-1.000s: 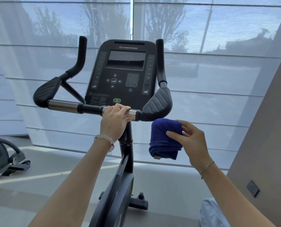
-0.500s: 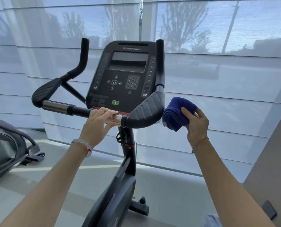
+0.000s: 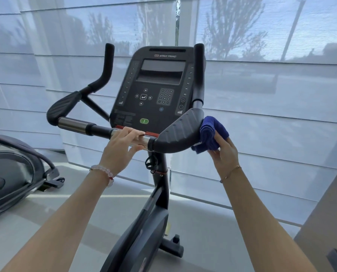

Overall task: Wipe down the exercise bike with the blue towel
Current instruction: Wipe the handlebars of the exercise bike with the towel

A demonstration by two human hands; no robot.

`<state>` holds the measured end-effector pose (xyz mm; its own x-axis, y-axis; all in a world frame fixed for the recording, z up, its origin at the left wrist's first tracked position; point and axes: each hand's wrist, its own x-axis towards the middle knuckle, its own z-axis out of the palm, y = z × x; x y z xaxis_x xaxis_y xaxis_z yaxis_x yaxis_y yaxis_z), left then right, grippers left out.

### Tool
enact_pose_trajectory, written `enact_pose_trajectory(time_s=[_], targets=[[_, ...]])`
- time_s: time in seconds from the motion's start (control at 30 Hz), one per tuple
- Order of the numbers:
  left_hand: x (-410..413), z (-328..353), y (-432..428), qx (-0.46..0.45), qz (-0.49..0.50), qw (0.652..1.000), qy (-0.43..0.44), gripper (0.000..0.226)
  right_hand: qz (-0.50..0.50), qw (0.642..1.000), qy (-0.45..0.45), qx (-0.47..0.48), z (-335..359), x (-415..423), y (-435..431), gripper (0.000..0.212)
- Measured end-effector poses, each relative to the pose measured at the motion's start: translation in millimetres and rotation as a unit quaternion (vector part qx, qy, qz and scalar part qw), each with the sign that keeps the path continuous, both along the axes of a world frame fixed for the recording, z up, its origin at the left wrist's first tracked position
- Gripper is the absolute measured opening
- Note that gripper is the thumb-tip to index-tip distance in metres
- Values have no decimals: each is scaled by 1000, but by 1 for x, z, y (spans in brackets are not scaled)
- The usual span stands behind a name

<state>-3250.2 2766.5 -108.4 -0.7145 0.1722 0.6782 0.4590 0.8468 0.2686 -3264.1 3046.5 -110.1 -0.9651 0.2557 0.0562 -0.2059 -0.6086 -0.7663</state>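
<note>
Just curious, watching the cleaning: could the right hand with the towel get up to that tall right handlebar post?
Probably yes. The right hand presses the blue towel against the elbow pad directly below the upright post; nothing blocks the way.

Blue towel [image 3: 212, 134]: soft cloth, ribbed nap, matt. Exercise bike [image 3: 153, 222]: frame smooth, dark, satin sheen. Right elbow pad [image 3: 180, 132]: matt black, rubbery look, moulded ridges. Left elbow pad [image 3: 62, 107]: same ridged matt finish. Crossbar sleeve [image 3: 72, 124]: brushed metal, glossy, reflective. Upright grips [image 3: 108, 61]: matt black, foam-like. Console [image 3: 155, 89]: smooth black plastic, screen slightly glossy. Window blinds [image 3: 261, 114]: fine woven cloth, translucent, matt. Floor [image 3: 46, 222]: smooth, pale, low sheen.
</note>
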Motion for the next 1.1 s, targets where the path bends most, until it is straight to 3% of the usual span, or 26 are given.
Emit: enact_pose_trajectory(time_s=[0.17, 0.3, 0.73, 1.1], targets=[[-1, 0, -2, -14, 2, 1000, 3, 38, 6, 997, 0, -72, -27, 23, -24, 37], [-2, 0, -2, -15, 1, 1000, 6, 37, -12, 997, 3, -77, -35, 42, -40, 32], [-4, -1, -5, -22, -20, 999, 33, 35, -145, 980, -19, -135, -42, 76, -103, 25], [-5, 1, -9, -38, -25, 999, 30, 35, -137, 966, -31, -216, -52, 83, -169, 27]])
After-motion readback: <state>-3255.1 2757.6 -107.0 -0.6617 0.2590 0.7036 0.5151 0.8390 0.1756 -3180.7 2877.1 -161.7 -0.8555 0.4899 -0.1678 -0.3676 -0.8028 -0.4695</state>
